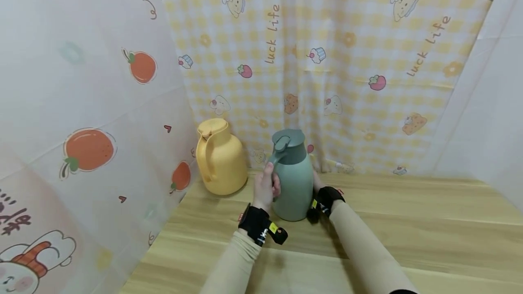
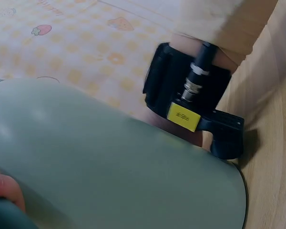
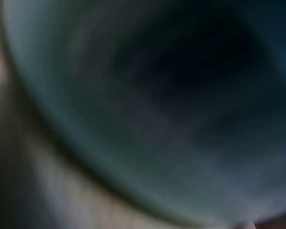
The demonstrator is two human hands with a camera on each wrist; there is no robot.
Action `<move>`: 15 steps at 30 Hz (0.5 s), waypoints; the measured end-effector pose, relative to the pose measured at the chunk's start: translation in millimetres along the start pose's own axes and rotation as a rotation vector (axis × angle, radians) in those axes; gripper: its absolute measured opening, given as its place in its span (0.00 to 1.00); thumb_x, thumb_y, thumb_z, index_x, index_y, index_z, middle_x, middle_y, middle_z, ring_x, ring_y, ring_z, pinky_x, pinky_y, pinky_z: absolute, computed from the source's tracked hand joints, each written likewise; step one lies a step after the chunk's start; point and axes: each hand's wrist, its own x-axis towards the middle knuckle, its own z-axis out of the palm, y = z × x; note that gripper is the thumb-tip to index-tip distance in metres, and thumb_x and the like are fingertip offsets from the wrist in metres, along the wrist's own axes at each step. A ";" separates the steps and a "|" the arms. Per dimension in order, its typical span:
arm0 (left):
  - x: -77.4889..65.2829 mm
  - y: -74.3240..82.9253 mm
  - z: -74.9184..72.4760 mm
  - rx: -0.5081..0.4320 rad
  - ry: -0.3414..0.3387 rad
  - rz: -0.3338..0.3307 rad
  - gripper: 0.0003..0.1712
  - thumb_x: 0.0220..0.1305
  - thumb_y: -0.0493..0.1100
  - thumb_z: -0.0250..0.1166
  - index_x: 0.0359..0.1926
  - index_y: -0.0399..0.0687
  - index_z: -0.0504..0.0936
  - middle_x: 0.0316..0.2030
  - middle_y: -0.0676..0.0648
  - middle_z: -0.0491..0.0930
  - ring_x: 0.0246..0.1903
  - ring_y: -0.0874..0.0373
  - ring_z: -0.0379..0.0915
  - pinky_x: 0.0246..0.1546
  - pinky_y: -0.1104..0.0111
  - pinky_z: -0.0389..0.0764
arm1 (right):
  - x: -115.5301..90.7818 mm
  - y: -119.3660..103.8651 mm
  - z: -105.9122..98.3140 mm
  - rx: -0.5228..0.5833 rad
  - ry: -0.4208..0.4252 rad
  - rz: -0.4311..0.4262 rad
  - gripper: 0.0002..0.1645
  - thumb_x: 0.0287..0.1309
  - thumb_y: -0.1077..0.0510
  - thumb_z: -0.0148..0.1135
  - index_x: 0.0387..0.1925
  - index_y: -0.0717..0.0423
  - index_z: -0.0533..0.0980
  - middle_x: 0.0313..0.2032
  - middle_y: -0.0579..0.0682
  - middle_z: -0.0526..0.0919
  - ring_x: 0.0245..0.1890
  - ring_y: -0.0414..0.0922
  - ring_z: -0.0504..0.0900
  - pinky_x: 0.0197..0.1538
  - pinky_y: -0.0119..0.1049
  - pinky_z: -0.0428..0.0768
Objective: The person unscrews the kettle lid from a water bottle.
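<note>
A grey-green thermos jug (image 1: 295, 187) with a darker green lid stands upright on the wooden table. Its handle points left, and my left hand (image 1: 265, 187) grips it with curled fingers. My right hand (image 1: 317, 182) is against the jug's right side, its fingers hidden behind the body. In the left wrist view the smooth jug body (image 2: 119, 157) fills the lower part, with left fingers (image 2: 7, 190) at the edge. The right wrist view is dark and blurred, taken up by the jug's side (image 3: 100, 129) close to the camera.
A yellow jug (image 1: 226, 164) with its own handle stands at the back left, beside the patterned side curtain (image 1: 135, 99). Behind both jugs hangs a yellow checked curtain (image 1: 347, 76) along the table's back edge. The wooden table (image 1: 408, 221) extends to the right.
</note>
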 end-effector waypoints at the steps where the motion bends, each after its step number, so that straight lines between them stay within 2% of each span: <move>1: -2.4 -1.8 1.9 0.002 0.007 -0.002 0.33 0.74 0.49 0.45 0.09 0.43 0.64 0.08 0.52 0.59 0.09 0.64 0.52 0.14 0.71 0.56 | -9.1 -4.0 5.4 -0.032 0.041 0.032 0.36 0.68 0.29 0.39 0.60 0.48 0.72 0.56 0.48 0.74 0.52 0.43 0.71 0.56 0.37 0.67; 4: -6.0 -5.2 6.3 0.008 0.033 0.008 0.33 0.74 0.49 0.45 0.10 0.41 0.64 0.08 0.52 0.59 0.09 0.64 0.52 0.14 0.72 0.56 | -31.0 -19.1 19.2 -0.085 0.101 0.104 0.40 0.70 0.30 0.33 0.68 0.51 0.63 0.62 0.50 0.66 0.58 0.47 0.64 0.64 0.44 0.60; 6: -6.4 -6.2 8.1 0.011 0.042 0.012 0.33 0.74 0.50 0.45 0.10 0.41 0.64 0.08 0.52 0.59 0.09 0.65 0.52 0.14 0.72 0.56 | -29.1 -9.2 7.3 -0.050 0.053 0.054 0.37 0.69 0.31 0.36 0.66 0.48 0.66 0.60 0.47 0.70 0.55 0.43 0.67 0.60 0.39 0.63; 8: -6.1 -6.4 9.1 0.012 0.045 0.007 0.33 0.75 0.50 0.45 0.11 0.41 0.63 0.08 0.53 0.59 0.09 0.64 0.52 0.14 0.72 0.56 | -17.4 11.2 -15.2 -0.019 0.011 0.036 0.34 0.68 0.31 0.40 0.66 0.43 0.67 0.59 0.44 0.71 0.55 0.40 0.68 0.58 0.37 0.65; 10: -5.7 -6.4 8.7 0.019 0.047 -0.003 0.33 0.75 0.50 0.44 0.11 0.42 0.63 0.08 0.53 0.59 0.09 0.64 0.52 0.14 0.71 0.56 | 2.4 39.4 -42.4 -0.005 -0.005 0.065 0.33 0.67 0.29 0.42 0.65 0.39 0.68 0.60 0.41 0.70 0.55 0.39 0.69 0.55 0.35 0.67; 12: -5.5 -5.8 8.0 0.025 0.050 -0.007 0.33 0.75 0.51 0.44 0.11 0.43 0.63 0.08 0.54 0.59 0.09 0.64 0.52 0.15 0.71 0.56 | 27.7 70.2 -68.6 -0.031 0.047 0.145 0.34 0.66 0.28 0.40 0.65 0.37 0.67 0.63 0.39 0.67 0.58 0.40 0.67 0.56 0.37 0.66; 13: -5.1 -5.2 7.7 0.028 0.051 -0.007 0.33 0.75 0.51 0.44 0.11 0.43 0.63 0.08 0.54 0.59 0.10 0.64 0.52 0.15 0.71 0.56 | 46.6 93.5 -88.7 -0.018 0.065 0.184 0.35 0.65 0.26 0.40 0.64 0.37 0.68 0.64 0.39 0.66 0.58 0.42 0.67 0.57 0.41 0.67; 15: -4.2 -4.6 7.4 0.030 0.046 0.001 0.33 0.74 0.52 0.44 0.11 0.43 0.63 0.09 0.54 0.58 0.10 0.64 0.52 0.15 0.71 0.56 | 58.0 106.9 -102.2 -0.009 0.084 0.229 0.33 0.62 0.24 0.42 0.56 0.38 0.73 0.59 0.38 0.68 0.54 0.42 0.69 0.53 0.40 0.68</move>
